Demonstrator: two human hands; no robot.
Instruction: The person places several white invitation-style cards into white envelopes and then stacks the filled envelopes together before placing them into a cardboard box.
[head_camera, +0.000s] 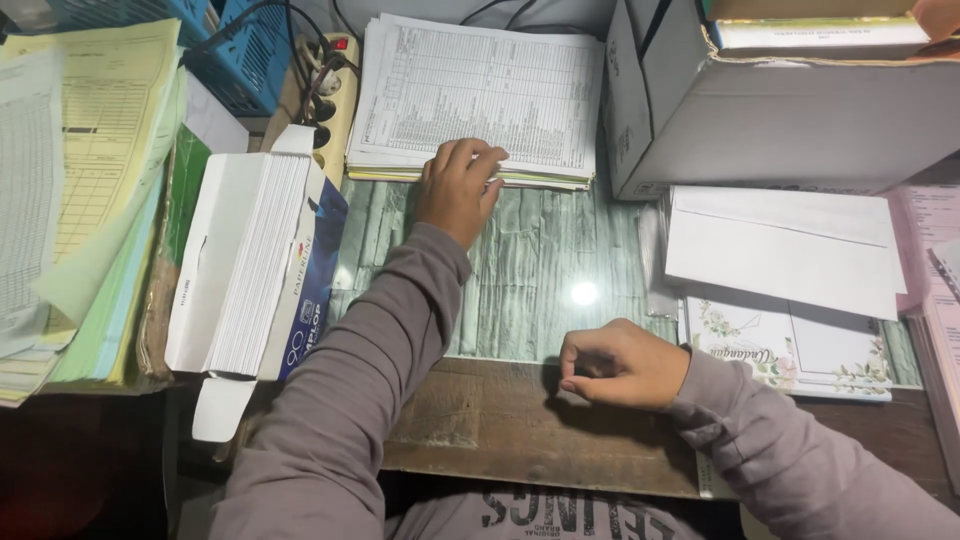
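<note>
At a crowded desk seen from the head camera, the left hand (458, 190) reaches forward, its curled fingers pressing the near edge of a stack of printed forms (478, 95), seemingly to steady or lift sheets; nothing is clasped. The right hand (620, 363) rests loosely closed on the desk's wooden front edge; whether it pinches anything cannot be told. An open box of envelopes (255, 265) lies within left reach, a white envelope (785, 245) and floral cards (790, 350) on the right. The desk (545, 265) has a glossy green stone-pattern top, hemmed by a cardboard box (780, 110) and a power strip (335, 95).
</note>
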